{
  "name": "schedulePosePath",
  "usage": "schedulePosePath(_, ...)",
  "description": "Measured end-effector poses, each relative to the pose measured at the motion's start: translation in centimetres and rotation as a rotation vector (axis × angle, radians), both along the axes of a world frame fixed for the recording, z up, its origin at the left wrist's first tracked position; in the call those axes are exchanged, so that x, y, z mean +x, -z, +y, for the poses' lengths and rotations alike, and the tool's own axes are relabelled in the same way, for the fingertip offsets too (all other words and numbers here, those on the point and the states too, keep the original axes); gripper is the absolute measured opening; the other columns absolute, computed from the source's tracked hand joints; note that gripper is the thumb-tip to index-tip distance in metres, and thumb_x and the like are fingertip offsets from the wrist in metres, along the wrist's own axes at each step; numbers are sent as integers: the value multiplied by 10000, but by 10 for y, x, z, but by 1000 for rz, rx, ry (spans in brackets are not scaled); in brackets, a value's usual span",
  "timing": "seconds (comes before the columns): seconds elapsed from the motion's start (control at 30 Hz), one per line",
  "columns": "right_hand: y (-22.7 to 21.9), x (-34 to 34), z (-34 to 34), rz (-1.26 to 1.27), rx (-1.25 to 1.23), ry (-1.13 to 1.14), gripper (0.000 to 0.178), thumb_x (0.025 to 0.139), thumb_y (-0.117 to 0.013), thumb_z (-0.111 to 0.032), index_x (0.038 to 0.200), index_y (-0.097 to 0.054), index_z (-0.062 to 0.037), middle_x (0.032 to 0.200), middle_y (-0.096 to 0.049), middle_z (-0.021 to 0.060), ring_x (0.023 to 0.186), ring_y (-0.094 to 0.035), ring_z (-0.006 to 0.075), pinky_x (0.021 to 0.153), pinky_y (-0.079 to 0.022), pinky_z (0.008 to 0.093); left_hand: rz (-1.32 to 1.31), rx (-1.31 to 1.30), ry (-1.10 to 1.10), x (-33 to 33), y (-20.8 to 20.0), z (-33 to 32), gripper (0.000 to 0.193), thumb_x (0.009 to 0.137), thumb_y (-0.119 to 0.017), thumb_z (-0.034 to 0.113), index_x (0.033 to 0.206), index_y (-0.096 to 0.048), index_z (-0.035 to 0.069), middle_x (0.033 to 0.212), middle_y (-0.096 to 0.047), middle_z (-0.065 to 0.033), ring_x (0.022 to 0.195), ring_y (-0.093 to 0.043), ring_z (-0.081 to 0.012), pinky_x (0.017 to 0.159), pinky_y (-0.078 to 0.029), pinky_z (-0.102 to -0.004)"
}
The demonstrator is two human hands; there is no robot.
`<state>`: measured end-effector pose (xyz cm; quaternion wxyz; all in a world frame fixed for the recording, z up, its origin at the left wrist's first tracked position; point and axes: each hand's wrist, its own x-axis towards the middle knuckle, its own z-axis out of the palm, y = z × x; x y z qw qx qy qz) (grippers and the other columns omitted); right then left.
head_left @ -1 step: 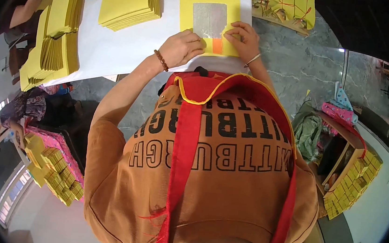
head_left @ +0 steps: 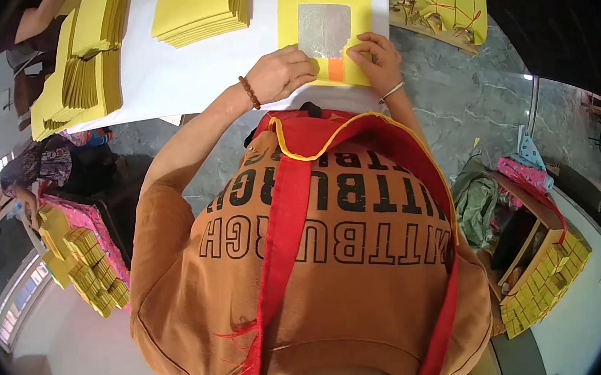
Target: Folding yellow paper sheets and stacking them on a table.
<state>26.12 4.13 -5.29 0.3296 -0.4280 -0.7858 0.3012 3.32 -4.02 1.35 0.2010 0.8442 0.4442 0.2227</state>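
A yellow paper sheet (head_left: pixel 286 12) lies at the table's near edge, with a silver foil square (head_left: pixel 323 29) on it and an orange strip (head_left: pixel 336 70) below the foil. My left hand (head_left: pixel 282 74), a beaded bracelet at its wrist, has its fingers curled together at the sheet's lower left edge. On the other side, my right hand (head_left: pixel 376 63), with a pale bangle, bends its thumb and fingers in a pinch at the sheet's right edge, close beside the foil. Both palms face down, so the fingertips' exact hold is partly hidden.
Stacks of folded yellow paper (head_left: pixel 198 15) stand left of the sheet, with more stacks (head_left: pixel 95 66) at the white table's left end. Another person's arm (head_left: pixel 46 7) reaches in there. A yellow piece with red cords (head_left: pixel 440 13) lies right. A crate (head_left: pixel 525 260) stands behind right.
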Motion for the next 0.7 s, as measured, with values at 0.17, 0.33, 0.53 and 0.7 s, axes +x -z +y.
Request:
schedulePosePath(0.17,-1,3,7,232,-164,-80,215,813,-583,-278,819,-703,-100,949,-630,28,835,-600,166,767,-454,274,-163,-168,-73,-3,2,4,119,813,-587,118,851,-613,8,751,-573,-113,696,-557,-265,625,-454,-340)
schedulePosePath(0.33,0,3,7,240,-213,-45,230,847,-549,-274,853,-706,-106,966,-627,42,897,-591,171,828,-438,284,-125,-327,-168,-2,-2,8,151,818,-552,146,842,-627,18,775,-611,-119,685,-578,-281,633,-468,-350)
schedulePosePath(0.53,-1,4,7,198,-272,-71,276,899,-485,-243,903,-685,-53,1067,-588,70,995,-526,185,889,-380,279,-140,-390,-159,-5,4,11,153,818,-554,139,833,-611,-2,707,-592,-91,623,-565,-179,579,-445,-293)
schedulePosePath(0.7,15,14,14,304,-145,-169,251,854,-518,-294,957,-672,-125,1035,-609,31,1019,-536,190,904,-361,312,-298,-534,-277,-5,2,11,183,829,-547,162,840,-613,-8,660,-580,-58,576,-526,-118,539,-429,-262)
